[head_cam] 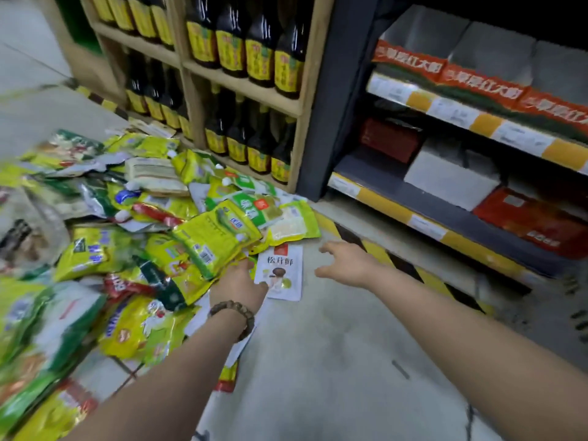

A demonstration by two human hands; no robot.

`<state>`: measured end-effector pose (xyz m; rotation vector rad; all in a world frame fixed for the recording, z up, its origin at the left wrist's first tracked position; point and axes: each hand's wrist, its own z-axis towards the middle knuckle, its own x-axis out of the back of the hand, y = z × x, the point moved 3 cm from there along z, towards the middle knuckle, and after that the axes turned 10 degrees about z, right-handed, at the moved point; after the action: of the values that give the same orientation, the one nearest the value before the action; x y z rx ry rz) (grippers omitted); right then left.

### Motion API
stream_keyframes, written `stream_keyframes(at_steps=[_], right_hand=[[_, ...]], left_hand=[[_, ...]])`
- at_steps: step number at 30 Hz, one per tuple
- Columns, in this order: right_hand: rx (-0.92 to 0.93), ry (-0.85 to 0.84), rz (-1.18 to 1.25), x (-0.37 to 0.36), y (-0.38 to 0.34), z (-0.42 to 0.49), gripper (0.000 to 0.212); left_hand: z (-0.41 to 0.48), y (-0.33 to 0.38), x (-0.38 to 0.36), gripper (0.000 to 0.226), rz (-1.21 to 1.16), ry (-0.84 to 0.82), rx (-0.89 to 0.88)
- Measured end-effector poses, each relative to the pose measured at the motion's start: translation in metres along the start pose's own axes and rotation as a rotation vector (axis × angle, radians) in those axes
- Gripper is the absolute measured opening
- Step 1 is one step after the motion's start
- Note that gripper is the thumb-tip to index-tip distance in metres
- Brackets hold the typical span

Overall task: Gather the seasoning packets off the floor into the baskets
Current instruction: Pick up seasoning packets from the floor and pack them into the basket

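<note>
Left hand [238, 283] on white, mushroom-printed packet [281, 272] beside yellow-green packet heap [206, 237]

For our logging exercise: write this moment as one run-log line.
left hand: thumb touches white packet at pile edge | right hand: open, empty, hovering | baskets: not in view

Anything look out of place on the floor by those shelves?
Yes: seasoning packets lie heaped on the floor against the wooden bottle shelf, overlapping at all angles. A white mushroom packet lies flat at the heap's near edge, by the left hand. No basket shows.
</note>
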<state>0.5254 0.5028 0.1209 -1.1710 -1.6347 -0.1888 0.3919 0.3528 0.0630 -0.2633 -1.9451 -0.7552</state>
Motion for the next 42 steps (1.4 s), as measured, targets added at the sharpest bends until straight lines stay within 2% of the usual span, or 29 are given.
stream_keyframes(at_steps=[5,8,10,13,15,17,20,23,26,31,33,37,42], right_hand=[[-0.098,-0.064,0.141,-0.051,-0.001,0.036,0.046],[-0.178,-0.076,0.267,-0.069,0.003,0.057,0.025],[-0.281,-0.062,0.434,-0.086,0.008,0.077,0.014],[-0.383,0.083,0.689,-0.114,0.016,0.111,0.024],[-0.468,0.193,0.742,-0.131,0.022,0.133,0.056],[-0.55,0.251,0.728,-0.142,0.024,0.148,0.075],[-0.588,0.302,0.767,-0.152,0.018,0.16,0.076],[-0.614,0.308,0.974,-0.163,0.014,0.172,0.052],[-0.57,0.297,1.21,-0.168,0.014,0.171,0.038],[-0.326,0.384,1.168,-0.146,0.022,0.127,0.019],[-0.184,0.386,1.111,-0.136,0.023,0.103,0.021],[0.032,0.277,1.067,-0.128,0.005,0.065,0.02],[0.252,0.356,0.955,-0.118,-0.032,0.036,0.027]], left_hand=[[0.016,-0.04,-0.024,0.051,-0.005,-0.072,0.08],[0.028,-0.053,-0.021,0.053,0.051,-0.097,0.067],[0.034,-0.06,-0.011,0.052,0.071,-0.083,0.046],[0.035,-0.076,0.002,0.047,0.07,-0.045,0.024],[0.033,-0.09,0.005,0.046,0.056,-0.05,0.029],[0.027,-0.102,0.006,0.046,0.06,-0.075,0.059],[0.024,-0.116,0.002,0.046,0.056,-0.088,0.066],[0.025,-0.118,0.0,0.044,0.021,-0.101,0.065],[0.027,-0.116,-0.003,0.04,-0.071,-0.106,0.083],[0.029,-0.113,-0.025,0.028,-0.418,-0.078,0.129],[0.024,-0.111,-0.037,0.028,-0.595,-0.099,0.161],[0.007,-0.105,-0.059,0.035,-0.951,-0.274,0.272],[-0.006,-0.1,-0.069,0.048,-1.12,-0.328,0.3]])
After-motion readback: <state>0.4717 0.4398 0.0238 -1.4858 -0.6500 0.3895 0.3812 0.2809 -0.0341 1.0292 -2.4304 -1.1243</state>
